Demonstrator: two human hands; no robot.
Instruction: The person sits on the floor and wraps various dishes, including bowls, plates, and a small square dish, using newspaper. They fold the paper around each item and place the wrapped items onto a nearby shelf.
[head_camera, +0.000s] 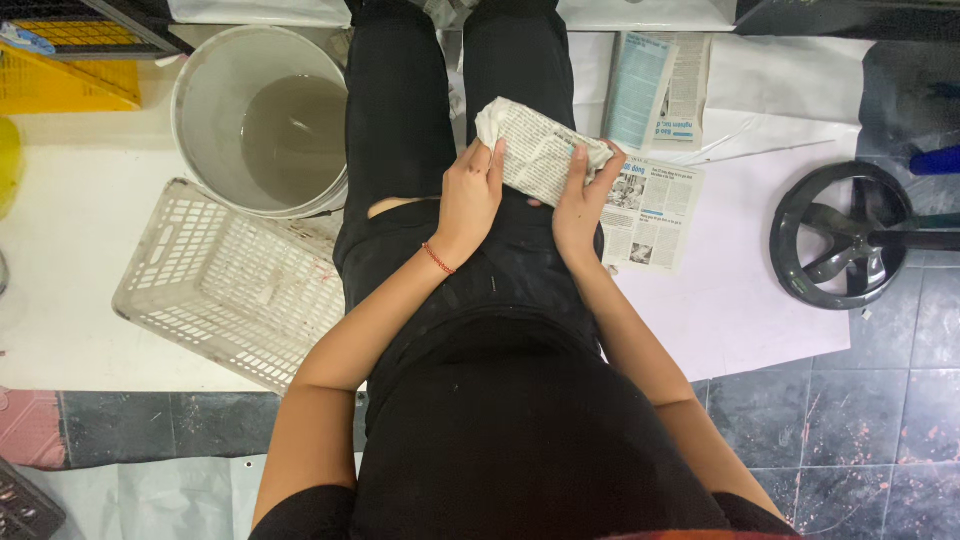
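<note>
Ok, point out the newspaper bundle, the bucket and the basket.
newspaper bundle (535, 150), head view, on its wrapped middle.
bucket (205, 100), head view, on its inner wall.
basket (215, 285), head view, on its mesh bottom.

1. One view only, worn on the person's head.
2. It faces steeply down over the lap to the floor (860, 420).
3. The hands sit close, upper centre; a bucket (262, 120) lies left.

- A newspaper-wrapped bundle (540, 150) rested on the person's lap, between the left hand (470, 195) and the right hand (580, 205).
- A bucket (215, 90) stood to the left, with a basket (215, 280) just beside it, nearer the person.
- 2 newspaper sheets (655, 210) lay right of the lap.
- A fan base (835, 250) sat far right.
</note>
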